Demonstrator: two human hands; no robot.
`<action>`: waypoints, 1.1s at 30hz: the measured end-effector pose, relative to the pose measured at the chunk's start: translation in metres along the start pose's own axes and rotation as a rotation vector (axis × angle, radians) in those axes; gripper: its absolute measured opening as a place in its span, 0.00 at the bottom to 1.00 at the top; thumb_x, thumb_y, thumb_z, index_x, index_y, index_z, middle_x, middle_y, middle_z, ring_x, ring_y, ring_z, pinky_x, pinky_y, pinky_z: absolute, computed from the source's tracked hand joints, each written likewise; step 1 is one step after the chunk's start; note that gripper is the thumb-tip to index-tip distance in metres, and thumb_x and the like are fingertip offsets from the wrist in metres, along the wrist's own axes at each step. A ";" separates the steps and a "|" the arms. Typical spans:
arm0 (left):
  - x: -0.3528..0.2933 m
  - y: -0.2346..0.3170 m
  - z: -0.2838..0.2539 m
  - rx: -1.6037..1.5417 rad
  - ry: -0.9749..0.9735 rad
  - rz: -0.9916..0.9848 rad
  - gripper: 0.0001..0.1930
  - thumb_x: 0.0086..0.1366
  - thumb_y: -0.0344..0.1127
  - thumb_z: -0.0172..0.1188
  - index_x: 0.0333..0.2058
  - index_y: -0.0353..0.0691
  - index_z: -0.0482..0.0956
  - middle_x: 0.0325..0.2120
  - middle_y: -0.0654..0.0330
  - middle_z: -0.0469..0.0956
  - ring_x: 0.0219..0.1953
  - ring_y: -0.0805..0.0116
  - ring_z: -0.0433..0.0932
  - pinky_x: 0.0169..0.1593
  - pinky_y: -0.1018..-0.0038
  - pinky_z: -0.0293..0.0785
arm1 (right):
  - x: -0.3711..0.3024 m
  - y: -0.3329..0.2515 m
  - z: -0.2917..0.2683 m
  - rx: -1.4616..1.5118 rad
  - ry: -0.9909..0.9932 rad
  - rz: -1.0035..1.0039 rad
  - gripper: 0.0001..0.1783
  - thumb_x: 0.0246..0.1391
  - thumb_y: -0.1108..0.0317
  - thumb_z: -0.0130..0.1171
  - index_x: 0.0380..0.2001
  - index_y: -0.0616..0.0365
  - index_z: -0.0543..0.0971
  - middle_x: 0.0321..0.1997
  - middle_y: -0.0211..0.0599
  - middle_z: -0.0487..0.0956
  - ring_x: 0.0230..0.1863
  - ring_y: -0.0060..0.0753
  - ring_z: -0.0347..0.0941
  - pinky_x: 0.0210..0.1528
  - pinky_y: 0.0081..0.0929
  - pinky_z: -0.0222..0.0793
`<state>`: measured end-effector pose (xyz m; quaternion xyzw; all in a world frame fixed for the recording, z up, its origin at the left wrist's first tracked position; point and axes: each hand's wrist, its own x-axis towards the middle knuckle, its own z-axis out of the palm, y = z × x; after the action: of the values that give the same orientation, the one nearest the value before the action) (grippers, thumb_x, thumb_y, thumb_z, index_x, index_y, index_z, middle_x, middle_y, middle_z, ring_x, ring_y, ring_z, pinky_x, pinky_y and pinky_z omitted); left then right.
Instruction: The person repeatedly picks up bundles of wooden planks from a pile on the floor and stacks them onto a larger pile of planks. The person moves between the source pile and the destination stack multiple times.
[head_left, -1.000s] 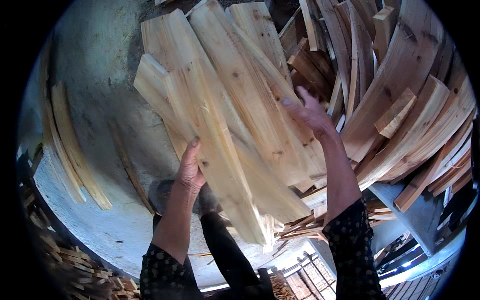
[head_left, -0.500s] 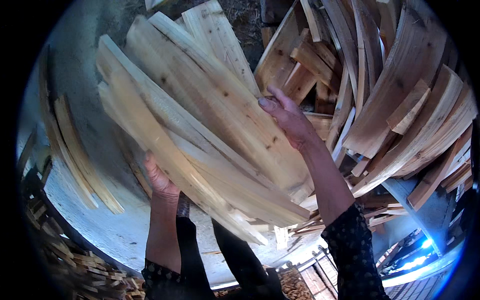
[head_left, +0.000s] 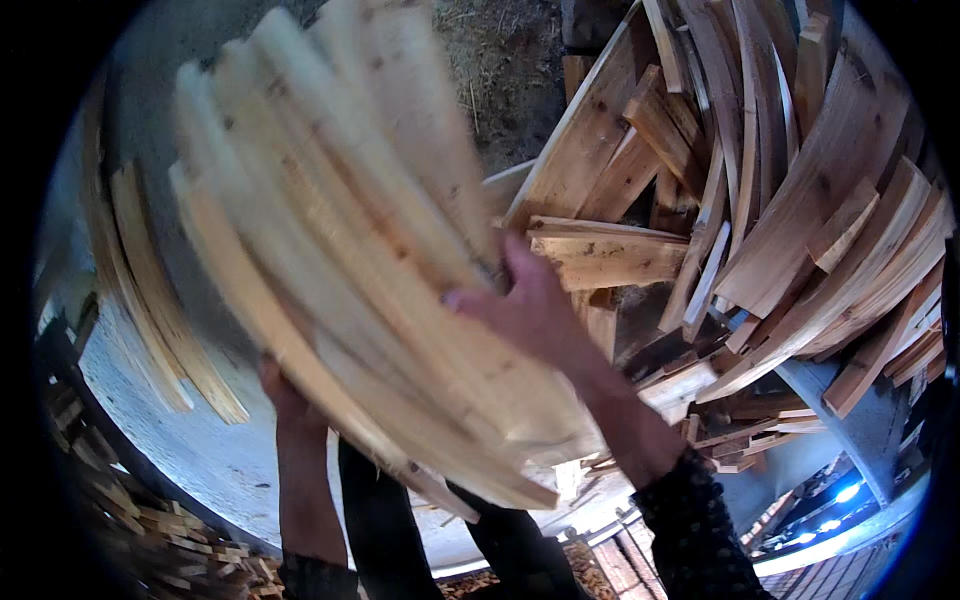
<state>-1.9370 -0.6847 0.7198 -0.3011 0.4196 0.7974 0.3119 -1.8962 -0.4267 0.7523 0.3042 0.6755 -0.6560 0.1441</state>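
Observation:
A bundle of long pale wooden boards (head_left: 370, 260) slants across the middle, blurred by motion, one beside another. At its left edge my left hand (head_left: 290, 392) grips the outer board; its fingers are partly hidden beneath the wood. My right hand (head_left: 530, 305) is smeared by motion, curled over the bundle's right side with the thumb on top of a board. The lower ends of the boards hang over my legs.
At right stands a large heap of loose planks and offcuts (head_left: 800, 230), with a short board (head_left: 610, 255) jutting toward my right hand. Two thin strips (head_left: 170, 290) lie on the concrete floor (head_left: 200, 450) at left. More cut pieces (head_left: 180, 525) pile up at lower left.
The bundle has swung toward the left and its boards have drawn closer together. Both hands have moved left with it, the right one lower. More of the heap at right now shows.

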 end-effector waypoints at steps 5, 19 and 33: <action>0.005 0.044 -0.072 -0.106 -0.067 0.044 0.37 0.47 0.51 0.61 0.53 0.41 0.60 0.47 0.56 0.68 0.49 0.56 0.67 0.52 0.57 0.67 | 0.017 0.012 0.058 0.118 -0.026 -0.056 0.33 0.35 0.61 0.64 0.45 0.66 0.65 0.37 0.47 0.75 0.40 0.33 0.72 0.44 0.29 0.67; 0.061 0.015 -0.082 -0.120 -0.121 -0.151 0.32 0.53 0.56 0.54 0.51 0.41 0.63 0.44 0.56 0.70 0.46 0.57 0.69 0.51 0.59 0.65 | 0.056 0.068 0.071 0.145 0.087 0.060 0.37 0.34 0.60 0.63 0.49 0.64 0.63 0.48 0.46 0.66 0.49 0.37 0.64 0.53 0.31 0.58; 0.044 0.030 -0.038 0.279 0.213 -0.083 0.38 0.49 0.63 0.55 0.54 0.46 0.59 0.49 0.58 0.65 0.51 0.58 0.64 0.53 0.56 0.62 | 0.046 0.064 0.069 0.547 -0.015 0.108 0.42 0.37 0.67 0.61 0.56 0.61 0.54 0.52 0.41 0.65 0.53 0.31 0.61 0.56 0.26 0.54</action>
<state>-1.9786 -0.7203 0.6835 -0.3549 0.5442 0.6814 0.3371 -1.9071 -0.4869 0.6669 0.3626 0.4551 -0.8076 0.0963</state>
